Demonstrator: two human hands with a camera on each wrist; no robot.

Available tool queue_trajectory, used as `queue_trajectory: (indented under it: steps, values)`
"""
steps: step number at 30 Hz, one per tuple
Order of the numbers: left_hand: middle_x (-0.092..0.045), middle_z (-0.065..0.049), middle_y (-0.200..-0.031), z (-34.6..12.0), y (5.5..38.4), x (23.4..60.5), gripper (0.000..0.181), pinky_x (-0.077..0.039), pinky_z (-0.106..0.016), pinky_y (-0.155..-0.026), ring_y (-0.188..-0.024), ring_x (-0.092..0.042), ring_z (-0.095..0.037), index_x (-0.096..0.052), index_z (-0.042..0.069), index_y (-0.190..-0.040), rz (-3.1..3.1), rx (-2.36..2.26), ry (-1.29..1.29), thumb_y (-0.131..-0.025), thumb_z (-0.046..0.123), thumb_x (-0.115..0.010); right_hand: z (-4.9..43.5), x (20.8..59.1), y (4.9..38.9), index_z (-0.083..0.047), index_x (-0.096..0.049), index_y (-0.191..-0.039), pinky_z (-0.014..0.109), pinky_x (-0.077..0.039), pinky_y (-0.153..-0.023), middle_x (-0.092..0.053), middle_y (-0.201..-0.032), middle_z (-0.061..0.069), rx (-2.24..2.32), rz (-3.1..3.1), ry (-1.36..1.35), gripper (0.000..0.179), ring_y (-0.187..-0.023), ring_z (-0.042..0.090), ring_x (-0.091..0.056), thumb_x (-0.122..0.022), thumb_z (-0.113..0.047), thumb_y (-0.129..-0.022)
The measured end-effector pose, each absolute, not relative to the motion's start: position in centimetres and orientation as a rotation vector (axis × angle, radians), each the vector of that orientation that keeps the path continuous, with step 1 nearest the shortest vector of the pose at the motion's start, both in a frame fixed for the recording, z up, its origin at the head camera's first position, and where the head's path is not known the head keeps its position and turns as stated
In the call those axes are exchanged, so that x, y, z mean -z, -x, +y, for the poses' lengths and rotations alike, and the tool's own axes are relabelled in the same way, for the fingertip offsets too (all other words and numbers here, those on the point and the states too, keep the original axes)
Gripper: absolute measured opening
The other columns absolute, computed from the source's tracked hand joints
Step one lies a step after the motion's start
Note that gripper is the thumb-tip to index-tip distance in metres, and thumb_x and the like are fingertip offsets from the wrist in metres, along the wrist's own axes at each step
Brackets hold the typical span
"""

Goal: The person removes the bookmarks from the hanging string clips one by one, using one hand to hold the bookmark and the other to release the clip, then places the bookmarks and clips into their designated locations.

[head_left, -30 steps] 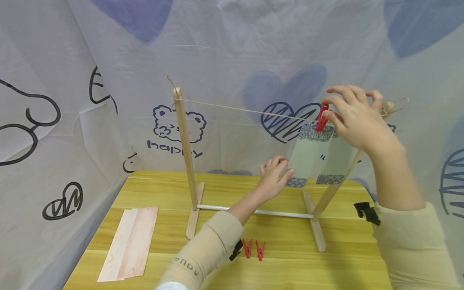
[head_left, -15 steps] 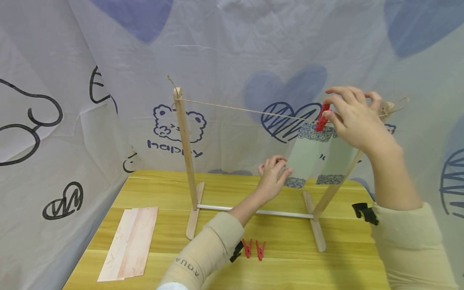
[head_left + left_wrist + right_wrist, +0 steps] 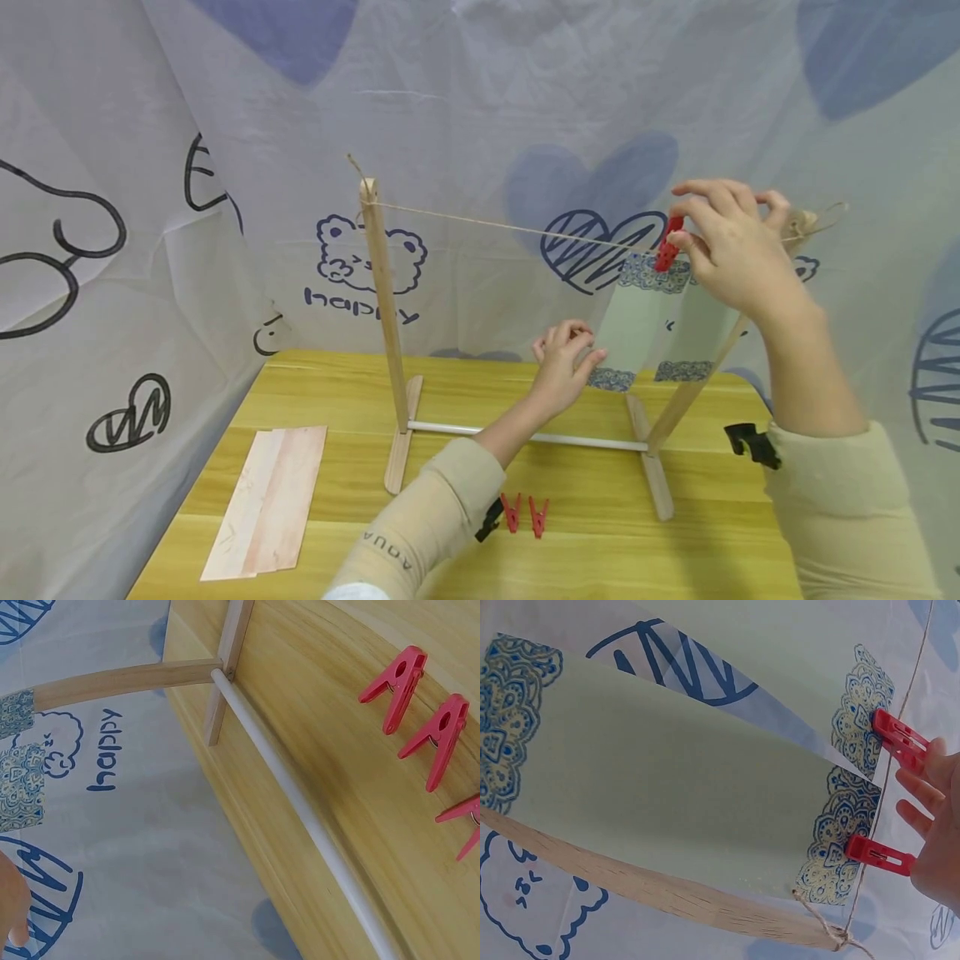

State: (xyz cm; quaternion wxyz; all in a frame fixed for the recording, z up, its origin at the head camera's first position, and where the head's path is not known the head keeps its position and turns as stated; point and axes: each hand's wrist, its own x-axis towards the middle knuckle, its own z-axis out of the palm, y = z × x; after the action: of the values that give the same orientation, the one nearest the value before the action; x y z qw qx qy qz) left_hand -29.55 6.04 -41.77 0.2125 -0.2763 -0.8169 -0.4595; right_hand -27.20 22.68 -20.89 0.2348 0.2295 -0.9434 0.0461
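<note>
Two pale green paper sheets with blue patterned ends hang from a string point(image 3: 495, 223). My right hand point(image 3: 738, 242) pinches a red clothespin point(image 3: 667, 244) at the top of the left sheet point(image 3: 626, 325). In the right wrist view, that clothespin point(image 3: 900, 740) sits on the sheet's patterned end, and a second red clothespin point(image 3: 881, 855) holds the other sheet point(image 3: 675, 772) near the palm. My left hand point(image 3: 561, 367) pinches the left sheet's side edge, fingers partly hidden. Only a bit of that hand point(image 3: 11, 900) shows in the left wrist view.
The string runs between a left wooden post point(image 3: 386, 308) and a right post point(image 3: 682, 408), joined low by a white rod point(image 3: 585, 442). Spare red clothespins point(image 3: 405, 686) lie on the table point(image 3: 600, 558). Pinkish sheets point(image 3: 270, 500) lie at left; a printed cloth point(image 3: 450, 100) hangs behind.
My left hand has shifted slightly left, and the lower end of the left sheet has swung a little the same way. My right hand stays at the clothespin, almost still.
</note>
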Motion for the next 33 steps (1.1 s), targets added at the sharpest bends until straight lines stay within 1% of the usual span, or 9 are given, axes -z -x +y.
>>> queue_trajectory:
  steps: [6, 17, 23, 33]
  values:
    - [-0.047, -0.004, -0.111, 6.0, 29.5, 41.7, 0.017, -0.018, -0.042, -0.093, -0.103, -0.039, -0.02, -0.059, 0.008, -0.088, -2.25, 1.274, 0.75, -0.09, 0.025, -0.056, 22.5, 21.2, 27.3, -0.008, -0.056, -0.106, 0.055, -0.004, -0.098, -0.04, -0.134, 0.01, -0.172, -2.503, -0.647, 0.016, -0.126, 0.031, -0.026, -0.054, -0.015, -0.092]
    - [-0.047, -0.005, -0.11, 6.2, 29.4, 41.6, 0.017, -0.017, -0.043, -0.095, -0.103, -0.039, -0.021, -0.059, 0.007, -0.087, -2.241, 1.307, 0.741, -0.09, 0.023, -0.056, 22.4, 21.6, 27.4, -0.007, -0.059, -0.1, 0.05, -0.006, -0.1, -0.047, -0.127, 0.009, -0.237, -2.36, -0.629, 0.012, -0.12, 0.03, -0.033, -0.059, -0.011, -0.088]
    - [-0.047, -0.005, -0.111, 6.1, 29.5, 41.6, 0.018, -0.017, -0.044, -0.095, -0.104, -0.039, -0.021, -0.059, 0.007, -0.089, -2.247, 1.312, 0.729, -0.09, 0.024, -0.056, 22.5, 22.0, 27.6, -0.005, -0.061, -0.097, 0.05, -0.008, -0.1, -0.051, -0.121, 0.01, -0.274, -2.219, -0.65, 0.011, -0.115, 0.031, -0.037, -0.058, -0.007, -0.087]
    - [-0.047, -0.005, -0.111, 6.0, 29.5, 41.5, 0.018, -0.017, -0.045, -0.095, -0.104, -0.039, -0.021, -0.059, 0.007, -0.09, -2.249, 1.315, 0.719, -0.09, 0.025, -0.056, 22.2, 22.1, 28.0, -0.001, -0.064, -0.094, 0.044, -0.006, -0.102, -0.056, -0.113, 0.013, -0.376, -2.046, -0.624, 0.01, -0.111, 0.033, -0.042, -0.058, -0.006, -0.086]
